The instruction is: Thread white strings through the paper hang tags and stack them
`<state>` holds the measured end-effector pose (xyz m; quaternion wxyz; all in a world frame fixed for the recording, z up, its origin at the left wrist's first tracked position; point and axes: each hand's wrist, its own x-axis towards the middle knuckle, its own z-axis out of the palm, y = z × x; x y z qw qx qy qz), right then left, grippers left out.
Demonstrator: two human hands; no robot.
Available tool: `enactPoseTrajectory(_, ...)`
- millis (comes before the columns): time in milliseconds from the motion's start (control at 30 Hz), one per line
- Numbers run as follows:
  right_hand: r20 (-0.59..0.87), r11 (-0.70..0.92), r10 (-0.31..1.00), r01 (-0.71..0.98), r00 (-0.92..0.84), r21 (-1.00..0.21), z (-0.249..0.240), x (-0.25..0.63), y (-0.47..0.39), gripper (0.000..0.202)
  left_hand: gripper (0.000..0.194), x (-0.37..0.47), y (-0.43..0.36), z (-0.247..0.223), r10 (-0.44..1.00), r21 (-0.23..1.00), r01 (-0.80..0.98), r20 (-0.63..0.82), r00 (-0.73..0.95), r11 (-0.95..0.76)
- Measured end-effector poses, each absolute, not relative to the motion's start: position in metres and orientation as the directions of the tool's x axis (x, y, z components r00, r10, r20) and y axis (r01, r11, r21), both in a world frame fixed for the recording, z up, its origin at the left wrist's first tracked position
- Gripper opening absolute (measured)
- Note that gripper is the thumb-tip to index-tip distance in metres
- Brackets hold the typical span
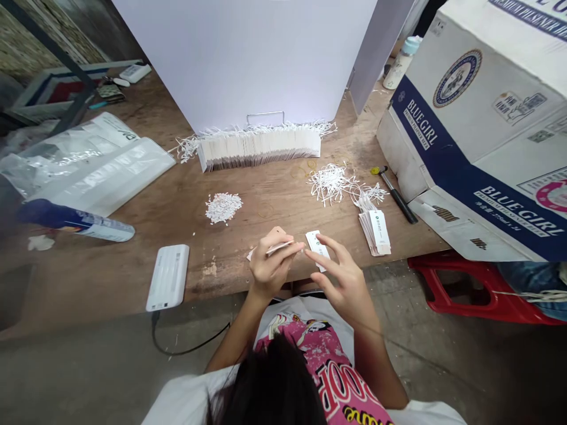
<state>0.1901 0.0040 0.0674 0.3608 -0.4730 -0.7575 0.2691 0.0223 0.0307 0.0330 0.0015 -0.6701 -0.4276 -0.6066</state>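
Observation:
My left hand (273, 260) is closed around a white paper tag (280, 247), whose edge shows between the fingers. Another pale edge sticks out on that hand's left side. My right hand (340, 273) is open, its fingers apart, with one fingertip close to the left hand's fingertips. Just beyond it, a white hang tag (317, 250) with dark print lies on the table, partly covered by the fingers. To the right rests a bundle of white tags (374, 232) with strings at its far end. A heap of white strings (333, 183) lies farther back.
A long row of stringed tags (261, 147) stands against a white panel (248, 59). Small white pieces (224, 208) form a pile. A power bank (168, 276), spray can (97, 229) and plastic bag (110, 171) lie left. Right are a hammer (398, 198) and carton (469, 130).

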Motion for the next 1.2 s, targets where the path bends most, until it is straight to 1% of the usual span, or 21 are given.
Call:
enactPoseTrajectory(67,0.223,0.273,0.954,0.271,-0.199,-0.923,0.063,0.18,0.011,0.019,0.025,0.025,0.029,0.032,0.584,0.525,0.56,0.807,-0.088,-0.641)
enactPoseTrajectory(100,0.16,0.184,0.975,0.15,-0.154,-0.972,0.061,0.175,0.013,0.015,0.024,0.027,0.028,0.032,0.596,0.537,0.554,0.798,-0.09,-0.636)
enactPoseTrajectory(167,0.013,0.01,0.994,-0.036,-0.106,-0.999,0.059,0.166,0.017,0.013,0.021,0.03,0.027,0.033,0.644,0.588,0.543,0.757,-0.11,-0.599)
enactPoseTrajectory(233,-0.101,-0.115,0.989,-0.133,-0.104,-0.984,0.058,0.16,0.02,0.015,0.015,0.032,0.025,0.033,0.718,0.672,0.519,0.68,-0.15,-0.528)
enactPoseTrajectory(300,-0.142,-0.157,0.984,-0.145,-0.11,-0.977,0.057,0.157,0.023,0.015,0.01,0.034,0.025,0.033,0.792,0.76,0.482,0.578,-0.196,-0.436)
enactPoseTrajectory(433,-0.126,-0.134,0.988,-0.1,-0.09,-0.986,0.053,0.155,0.028,0.016,0.008,0.036,0.024,0.033,0.892,0.879,0.407,0.372,-0.256,-0.249)
enactPoseTrajectory(500,-0.147,-0.159,0.985,-0.139,-0.092,-0.977,0.051,0.156,0.032,0.018,0.008,0.034,0.024,0.034,0.931,0.91,0.376,0.278,-0.237,-0.175)
enactPoseTrajectory(567,-0.196,-0.213,0.975,-0.186,-0.104,-0.959,0.049,0.159,0.036,0.02,0.01,0.032,0.024,0.035,0.961,0.93,0.343,0.205,-0.183,-0.133)
enactPoseTrajectory(633,-0.226,-0.246,0.965,-0.164,-0.133,-0.955,0.05,0.163,0.041,0.02,0.016,0.028,0.023,0.035,0.984,0.958,0.27,0.129,-0.12,-0.093)
enactPoseTrajectory(667,-0.214,-0.231,0.966,-0.115,-0.146,-0.966,0.052,0.165,0.043,0.019,0.018,0.027,0.022,0.034,0.99,0.975,0.21,0.093,-0.102,-0.07)
enactPoseTrajectory(733,-0.143,-0.141,0.974,0.023,-0.176,-0.99,0.057,0.168,0.047,0.015,0.02,0.026,0.019,0.032,0.995,0.997,0.073,0.027,-0.096,-0.02)
enactPoseTrajectory(800,-0.057,-0.022,0.975,0.159,-0.216,-0.987,0.064,0.17,0.05,0.009,0.032,0.027,0.016,0.029,0.995,0.999,-0.029,-0.018,-0.103,0.015)
enactPoseTrajectory(833,-0.015,0.04,0.971,0.224,-0.239,-0.974,0.067,0.17,0.051,0.006,0.038,0.028,0.015,0.029,0.994,0.999,-0.048,-0.029,-0.106,0.024)
enactPoseTrajectory(933,0.122,0.237,0.948,0.397,-0.293,-0.887,0.073,0.168,0.053,0.005,0.043,0.031,0.012,0.029,0.994,0.999,-0.027,-0.036,-0.105,0.033)
enactPoseTrajectory(1033,0.252,0.383,0.917,0.504,-0.309,-0.775,0.074,0.167,0.054,0.008,0.043,0.034,0.01,0.032,0.994,1.0,0.024,-0.013,-0.111,0.016)
enactPoseTrajectory(1100,0.329,0.445,0.895,0.547,-0.302,-0.709,0.073,0.166,0.054,0.009,0.039,0.035,0.009,0.034,0.995,0.998,0.058,-0.007,-0.104,0.013)
enactPoseTrajectory(1200,0.425,0.522,0.851,0.579,-0.307,-0.626,0.068,0.165,0.051,0.012,0.027,0.036,0.007,0.036,0.994,0.989,0.141,-0.03,-0.106,0.044)
